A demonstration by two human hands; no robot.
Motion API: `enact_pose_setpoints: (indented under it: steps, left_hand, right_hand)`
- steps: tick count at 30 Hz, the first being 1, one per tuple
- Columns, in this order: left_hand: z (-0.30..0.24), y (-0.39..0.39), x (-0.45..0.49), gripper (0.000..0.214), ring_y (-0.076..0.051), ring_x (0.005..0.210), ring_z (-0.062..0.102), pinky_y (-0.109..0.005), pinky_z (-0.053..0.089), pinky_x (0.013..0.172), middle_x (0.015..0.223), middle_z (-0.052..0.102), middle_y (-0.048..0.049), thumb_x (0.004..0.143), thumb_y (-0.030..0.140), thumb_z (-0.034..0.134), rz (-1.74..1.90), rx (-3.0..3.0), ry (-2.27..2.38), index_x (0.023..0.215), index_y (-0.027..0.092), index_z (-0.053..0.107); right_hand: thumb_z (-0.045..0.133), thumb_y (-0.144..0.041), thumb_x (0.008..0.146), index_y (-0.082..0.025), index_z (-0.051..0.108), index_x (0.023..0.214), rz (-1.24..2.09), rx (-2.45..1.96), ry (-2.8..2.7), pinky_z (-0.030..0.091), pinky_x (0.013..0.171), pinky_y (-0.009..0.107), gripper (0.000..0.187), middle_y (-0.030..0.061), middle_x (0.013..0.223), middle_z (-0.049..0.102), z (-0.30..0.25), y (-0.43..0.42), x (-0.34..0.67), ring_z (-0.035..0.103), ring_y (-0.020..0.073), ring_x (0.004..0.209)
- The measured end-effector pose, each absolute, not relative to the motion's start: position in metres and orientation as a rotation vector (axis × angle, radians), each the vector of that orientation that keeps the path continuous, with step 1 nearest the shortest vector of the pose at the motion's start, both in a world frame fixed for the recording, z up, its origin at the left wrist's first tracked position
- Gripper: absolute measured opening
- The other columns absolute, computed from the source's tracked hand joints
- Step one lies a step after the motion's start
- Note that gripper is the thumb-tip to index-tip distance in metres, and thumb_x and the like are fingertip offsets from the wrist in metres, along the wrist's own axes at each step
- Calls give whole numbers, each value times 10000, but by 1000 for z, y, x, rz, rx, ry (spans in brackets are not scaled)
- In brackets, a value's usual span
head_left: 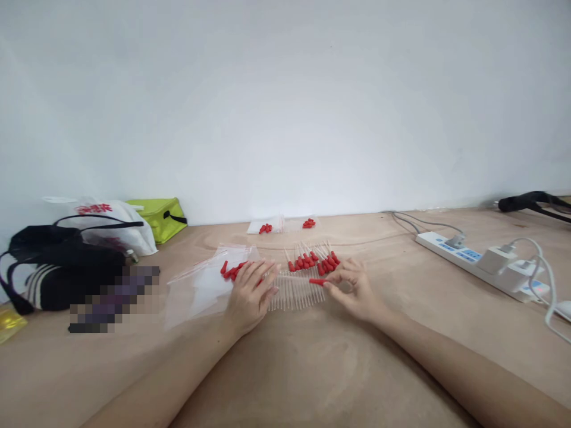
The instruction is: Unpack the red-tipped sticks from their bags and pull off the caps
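A glass dropper tube with a red rubber bulb [317,282] spans the gap between my hands. My right hand [354,289] pinches the bulb end between thumb and fingertips. At the other end, the tube runs to the thumb and fingers of my left hand [252,294], which are closed around it; its tip is hidden there. Loose red bulbs [229,273] lie partly under my left fingers. Below the held dropper, bare glass tubes [294,300] lie side by side. Just behind are several droppers with red bulbs [306,261] fitted, their tubes pointing away.
Clear plastic bags [196,300] lie left of my hand. Two small groups of red bulbs [266,228] [308,223] rest on bags near the wall. A power strip [473,261] with chargers and cables is at right. Black bag [75,267], white bag [134,235] and green bag [156,217] stand left.
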State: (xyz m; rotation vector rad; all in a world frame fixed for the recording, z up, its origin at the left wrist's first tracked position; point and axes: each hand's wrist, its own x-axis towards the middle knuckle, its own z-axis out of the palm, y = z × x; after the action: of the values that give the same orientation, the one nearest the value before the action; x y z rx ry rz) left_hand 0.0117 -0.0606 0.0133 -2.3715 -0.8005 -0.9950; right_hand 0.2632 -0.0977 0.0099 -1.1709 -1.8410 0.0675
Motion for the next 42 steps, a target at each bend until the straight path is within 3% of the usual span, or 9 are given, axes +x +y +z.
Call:
enact_pose_setpoints:
  steps: [5,8,11,16,24,28,31,35,42]
  left_hand:
    - [14,-68,20,184,-170,819,565,-407,337,862,842,672,-10,840,220,460,-856,-2413,-687,944,237,610]
    - [15,-72,23,186,-133,670,541,-374,333,797,669,646,16,847,205,448,-843,-2431,-690,779,212,621]
    - [14,-76,26,185,-128,639,518,-360,327,766,622,617,17,841,205,456,-849,-2416,-672,730,188,603]
    - [11,-83,28,191,-130,656,522,-346,321,735,605,597,7,838,168,427,-842,-2444,-626,747,176,595]
    - [12,-86,18,203,-118,627,533,-341,333,712,604,605,13,823,135,425,-921,-2464,-656,709,185,586]
    - [12,-76,-10,187,-119,600,531,-288,387,638,624,599,1,830,151,430,-1014,-2370,-816,732,186,585]
    - [9,-68,-23,200,-124,692,560,-241,446,639,738,585,-28,852,158,395,-1086,-2343,-961,924,176,581]
    - [6,-61,-20,292,-127,764,563,-228,479,672,823,534,-52,859,133,338,-1087,-2359,-1014,1091,147,515]
    - [1,-56,-6,249,-127,711,576,-234,488,672,768,562,-42,848,131,372,-1070,-2374,-999,1039,138,531]
  right_hand:
    - [532,-292,765,-212,623,697,48,-1050,-1999,297,694,322,139,-2,651,576,0,-103,245,480,143,680]
    - [541,-305,754,-209,616,738,7,-1052,-2022,295,703,323,123,2,700,590,-3,-102,242,489,145,707]
    - [598,-387,710,-210,608,908,-90,-1035,-2041,288,724,333,267,25,839,618,-4,-102,240,497,161,771]
    - [527,-309,801,-253,648,837,-315,-931,-2112,254,736,344,138,-6,648,610,-5,-105,233,479,139,695]
    - [507,-298,809,-221,641,694,-354,-936,-2096,266,734,339,192,-11,536,556,-7,-110,240,458,128,624]
    - [483,-302,812,-219,646,726,-178,-1174,-1872,313,722,332,203,15,660,602,-7,-98,276,505,143,664]
    - [482,-374,788,-196,653,823,72,-1259,-1586,392,649,286,250,52,782,592,-7,-80,303,531,157,710]
    - [482,-391,749,-156,643,900,137,-1482,-1330,420,611,274,322,58,779,547,-11,-61,321,520,145,660]
    - [562,-409,661,-151,579,792,330,-1624,-1268,394,507,241,290,33,664,606,-20,-53,326,530,133,555]
